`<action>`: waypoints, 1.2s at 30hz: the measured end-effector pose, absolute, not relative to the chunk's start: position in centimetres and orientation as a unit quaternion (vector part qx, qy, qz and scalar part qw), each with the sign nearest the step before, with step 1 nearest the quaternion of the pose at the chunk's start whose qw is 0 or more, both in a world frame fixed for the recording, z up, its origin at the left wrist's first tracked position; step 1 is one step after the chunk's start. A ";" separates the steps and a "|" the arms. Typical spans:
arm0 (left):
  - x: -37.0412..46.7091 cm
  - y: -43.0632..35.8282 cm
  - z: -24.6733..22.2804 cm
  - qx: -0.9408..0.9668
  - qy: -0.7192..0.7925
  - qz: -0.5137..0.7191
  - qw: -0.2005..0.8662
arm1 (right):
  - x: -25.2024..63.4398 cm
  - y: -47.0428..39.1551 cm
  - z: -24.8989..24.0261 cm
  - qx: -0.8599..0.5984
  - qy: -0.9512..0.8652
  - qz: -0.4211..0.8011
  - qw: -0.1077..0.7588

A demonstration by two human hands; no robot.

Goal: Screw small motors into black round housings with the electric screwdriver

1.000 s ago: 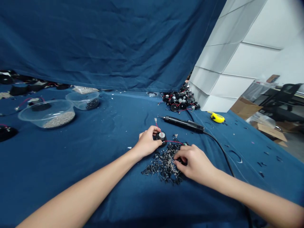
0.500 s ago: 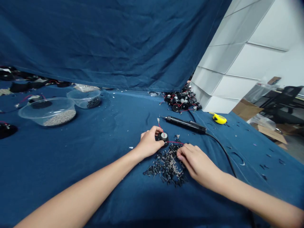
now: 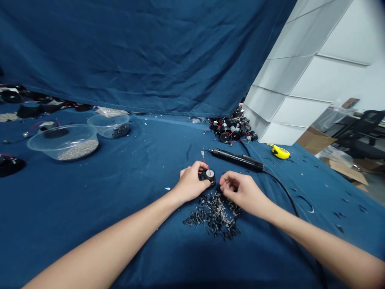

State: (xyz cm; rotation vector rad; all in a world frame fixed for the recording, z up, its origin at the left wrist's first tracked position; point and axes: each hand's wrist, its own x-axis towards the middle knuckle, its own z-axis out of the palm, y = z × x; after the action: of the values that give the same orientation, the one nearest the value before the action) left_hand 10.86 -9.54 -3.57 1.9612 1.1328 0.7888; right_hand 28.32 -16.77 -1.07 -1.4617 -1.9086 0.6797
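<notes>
My left hand (image 3: 194, 181) is closed around a small black round part with a silver-grey disc on top (image 3: 210, 174), which looks like a small speaker. One red wire (image 3: 205, 161) rises from it to a metal terminal, and another runs right to the fingertips of my right hand (image 3: 240, 190). Those fingers are pinched together just beside the part; whatever is between them is too small to make out. Below both hands lies a loose heap of black and silver screws (image 3: 215, 214). A black electric screwdriver (image 3: 237, 158) rests beyond my right hand.
Two clear plastic bowls, one with small silver pieces (image 3: 60, 132) and one with dark pieces (image 3: 111, 120), stand left. A pile of similar wired black parts (image 3: 230, 128) lies by stacked white boxes (image 3: 288, 100). A yellow tape measure (image 3: 280, 151) and the screwdriver's cord (image 3: 285, 190) are right.
My right hand has moved left from the screw heap's right side, up close to the round part, covering more of the red wire. My left hand keeps its hold.
</notes>
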 end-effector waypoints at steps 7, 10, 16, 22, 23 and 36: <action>10.8 -9.6 -3.6 0.764 0.439 0.310 0.358 | 27.8 -16.9 -0.5 -0.521 -0.771 0.166 0.327; 10.8 -9.6 -3.5 0.764 0.440 0.309 0.357 | 27.5 -16.8 -0.6 -0.512 -0.779 0.151 0.330; 10.8 -9.7 -3.6 0.764 0.437 0.313 0.356 | 27.0 -16.6 -1.7 -0.520 -0.787 0.073 0.326; 10.8 -9.6 -3.9 0.766 0.433 0.318 0.354 | 27.3 -16.4 -2.2 -0.496 -0.834 -0.062 0.235; 10.8 -9.6 -3.9 0.765 0.433 0.318 0.354 | 27.4 -16.4 -2.2 -0.480 -0.846 -0.094 0.210; 10.8 -9.8 -3.7 0.761 0.439 0.318 0.356 | 27.3 -16.0 -1.7 -0.402 -0.886 -0.180 0.145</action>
State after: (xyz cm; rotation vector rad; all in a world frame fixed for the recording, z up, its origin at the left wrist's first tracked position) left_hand 10.79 -9.78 -3.70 1.9663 1.1336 0.8222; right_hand 27.32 -15.98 -1.66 -1.1572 -2.5525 -0.5185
